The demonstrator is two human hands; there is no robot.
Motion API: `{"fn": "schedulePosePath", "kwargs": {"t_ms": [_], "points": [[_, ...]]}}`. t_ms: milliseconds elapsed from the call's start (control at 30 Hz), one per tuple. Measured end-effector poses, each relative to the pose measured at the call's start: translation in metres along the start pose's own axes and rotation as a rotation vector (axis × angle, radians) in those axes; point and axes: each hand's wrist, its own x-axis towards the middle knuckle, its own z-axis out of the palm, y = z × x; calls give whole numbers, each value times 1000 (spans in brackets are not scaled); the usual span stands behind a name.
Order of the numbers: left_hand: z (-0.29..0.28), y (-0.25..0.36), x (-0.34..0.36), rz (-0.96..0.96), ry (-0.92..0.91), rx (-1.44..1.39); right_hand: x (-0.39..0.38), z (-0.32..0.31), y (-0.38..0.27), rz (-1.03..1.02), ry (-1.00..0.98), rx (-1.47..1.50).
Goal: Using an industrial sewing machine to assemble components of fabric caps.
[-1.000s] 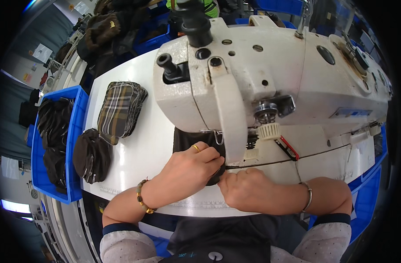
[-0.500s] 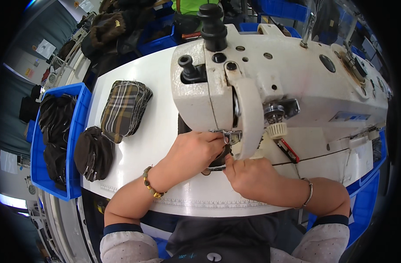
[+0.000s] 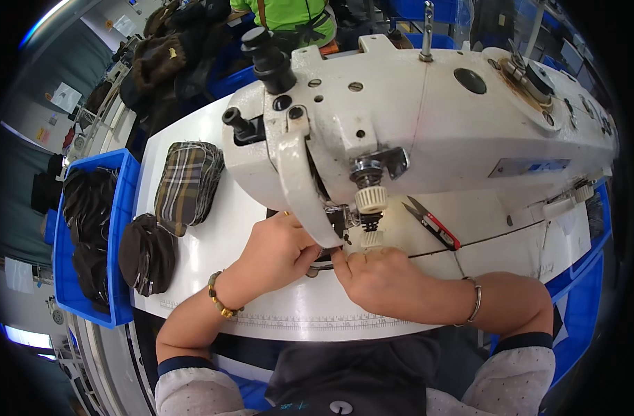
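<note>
Under the head of a white sewing machine [image 3: 421,111], my left hand [image 3: 274,251] has curled fingers gripping a dark fabric piece [image 3: 324,261] beside the presser foot [image 3: 339,220]. My right hand [image 3: 372,277] pinches the same piece's near edge with thumb and index finger. The machine's arm partly hides the piece. Red-handled thread snips [image 3: 445,232] lie on the white table [image 3: 254,319] right of the foot. At the left lie a stack of plaid padded pieces [image 3: 189,182] and a pile of dark brown pieces [image 3: 148,255].
A blue bin [image 3: 123,243] full of dark pieces stands at the left edge. More blue bins [image 3: 577,319] sit at the right. Behind the machine are a person in green [image 3: 289,17] and heaped fur and dark materials [image 3: 157,59].
Both hands have moved forward, closer to the presser foot, with the dark piece further under the machine head. The view has shifted, so the machine appears further left.
</note>
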Motion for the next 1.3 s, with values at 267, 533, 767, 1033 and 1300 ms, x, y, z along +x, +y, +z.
{"fn": "schedulePosePath", "kwargs": {"t_ms": [267,533,767,1033,1300], "points": [[5,8,-1,141,93,120,1,-6,-1,-12,-40,69],[8,4,-1,165,82,105,1,-4,-1,-1,-47,52],[11,-10,10,125,143,129,8,-2,14,97,-92,27],[-2,-29,3,13,244,-109,7,7,22,79,-35,114],[-4,-14,-2,-74,202,290,7,1,24,55,-67,74]]}}
